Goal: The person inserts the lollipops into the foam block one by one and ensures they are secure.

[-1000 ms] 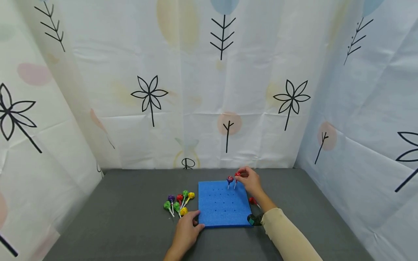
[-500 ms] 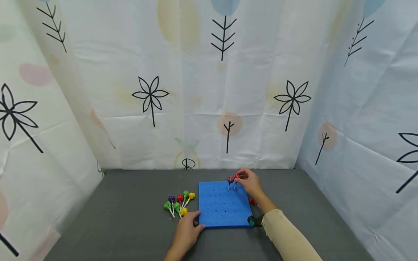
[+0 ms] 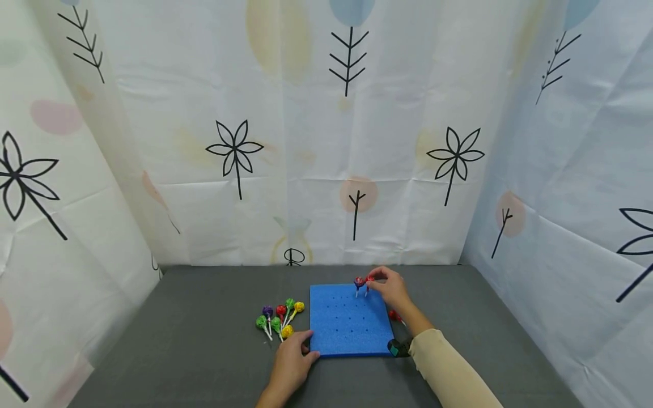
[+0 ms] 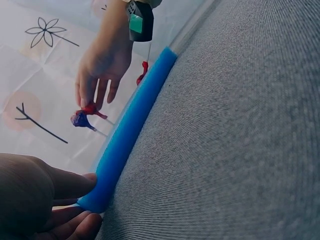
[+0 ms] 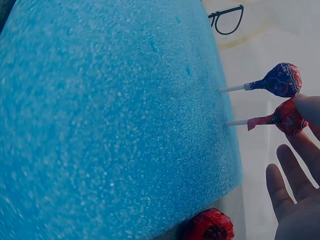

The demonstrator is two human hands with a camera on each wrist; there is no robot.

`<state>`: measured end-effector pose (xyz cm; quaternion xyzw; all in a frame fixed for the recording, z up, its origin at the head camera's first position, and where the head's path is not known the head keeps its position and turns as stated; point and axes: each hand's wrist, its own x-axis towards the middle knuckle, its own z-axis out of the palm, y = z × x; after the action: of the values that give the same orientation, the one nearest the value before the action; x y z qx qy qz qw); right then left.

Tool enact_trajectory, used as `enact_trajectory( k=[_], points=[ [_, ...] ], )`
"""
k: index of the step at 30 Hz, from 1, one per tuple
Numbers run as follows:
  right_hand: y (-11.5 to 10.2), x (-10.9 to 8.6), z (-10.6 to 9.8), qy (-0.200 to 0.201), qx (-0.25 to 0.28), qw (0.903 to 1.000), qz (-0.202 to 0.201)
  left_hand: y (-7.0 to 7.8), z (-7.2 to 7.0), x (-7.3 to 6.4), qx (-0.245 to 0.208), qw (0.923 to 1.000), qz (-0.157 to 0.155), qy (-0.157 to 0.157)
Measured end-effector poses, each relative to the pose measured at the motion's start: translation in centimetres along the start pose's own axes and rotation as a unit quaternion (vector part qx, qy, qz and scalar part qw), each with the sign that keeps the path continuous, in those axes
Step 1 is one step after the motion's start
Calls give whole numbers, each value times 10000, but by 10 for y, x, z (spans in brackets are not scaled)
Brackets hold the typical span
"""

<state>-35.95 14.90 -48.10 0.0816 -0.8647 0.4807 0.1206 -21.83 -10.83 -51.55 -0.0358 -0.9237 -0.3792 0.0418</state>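
Observation:
A blue foam board with rows of small holes lies on the table. Near its far right corner my right hand pinches the head of a red lollipop, whose white stick stands in the board. Right beside it a blue-and-red wrapped lollipop stands upright in the board, untouched by the fingers as far as I can see. My left hand holds the board's near left corner, thumb on the front edge and fingers along the side, as the left wrist view shows.
Left of the board lies a loose group of several lollipops, among them a purple one, a red one and a yellow one. Another red lollipop lies by the board's right edge. A patterned curtain encloses the grey table.
The right hand has sunk slightly toward the board with the red lollipop in its fingers. My left hand stays at the corner.

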Motion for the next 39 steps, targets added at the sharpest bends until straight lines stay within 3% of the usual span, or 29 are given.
enact_trajectory(
  k=[20, 28, 39],
  points=[
    [-2, 1, -2, -251, 79, 9996, 108, -3, 2, 1, -2, 10000, 35, 76],
    [-2, 3, -9, -590, 668, 9957, 268, -3, 2, 0, -27, 10000, 34, 70],
    [-12, -4, -25, -1031, 648, 9922, 255, -3, 3, -1, -7, 9999, 65, 157]
  ],
)
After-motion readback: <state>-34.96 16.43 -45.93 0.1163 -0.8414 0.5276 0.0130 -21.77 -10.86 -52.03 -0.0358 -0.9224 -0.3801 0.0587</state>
